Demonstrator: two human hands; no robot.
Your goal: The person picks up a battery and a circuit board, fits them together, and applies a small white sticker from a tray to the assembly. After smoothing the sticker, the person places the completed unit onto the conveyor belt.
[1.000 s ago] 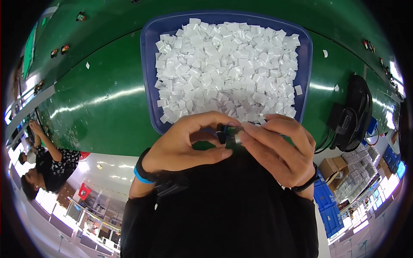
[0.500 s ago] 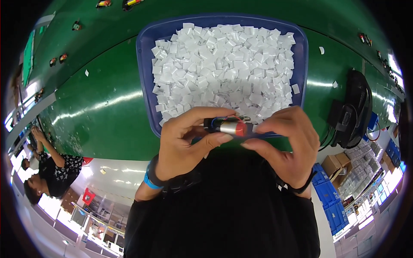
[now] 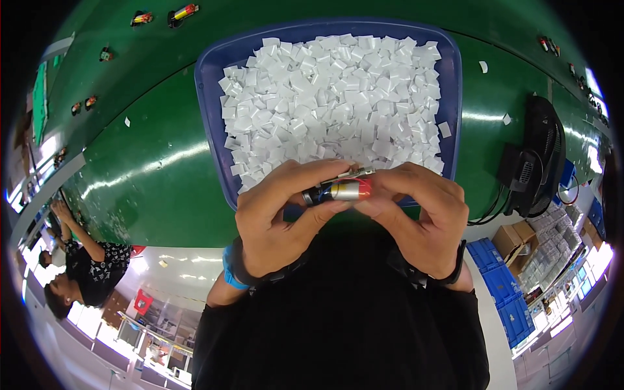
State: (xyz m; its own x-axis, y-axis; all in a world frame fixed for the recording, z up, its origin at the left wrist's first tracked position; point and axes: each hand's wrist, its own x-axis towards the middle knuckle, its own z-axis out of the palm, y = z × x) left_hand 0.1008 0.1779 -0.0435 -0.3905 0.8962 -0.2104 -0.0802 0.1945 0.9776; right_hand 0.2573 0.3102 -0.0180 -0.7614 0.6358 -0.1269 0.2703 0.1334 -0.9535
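Observation:
Just over the near edge of the tray, both hands hold a small battery assembly [image 3: 346,190]. It has a silver cylinder with a red end, a black round part at the left, thin wires and a small circuit board [image 3: 356,173] along its top. My left hand [image 3: 273,218] is closed around the black end, thumb below and fingers above. At the red end, the fingers and thumb of my right hand [image 3: 422,218] are pinched against it. Whether a white piece is between the right fingertips is hidden. White square pieces [image 3: 331,97] fill the blue tray [image 3: 207,110] beyond the hands.
Several similar assemblies [image 3: 183,13] lie on the green table [image 3: 156,188], toward its far left and far right. A black mesh-faced device [image 3: 546,156] with a black box [image 3: 515,174] and cables stands at the right. Blue crates [image 3: 497,286] are low right; another person [image 3: 97,266] is at the left.
My right hand has moved left, from beside the assembly onto its red end. The assembly has turned a little, its circuit board now tilting up at the right. The whole view has shifted slightly.

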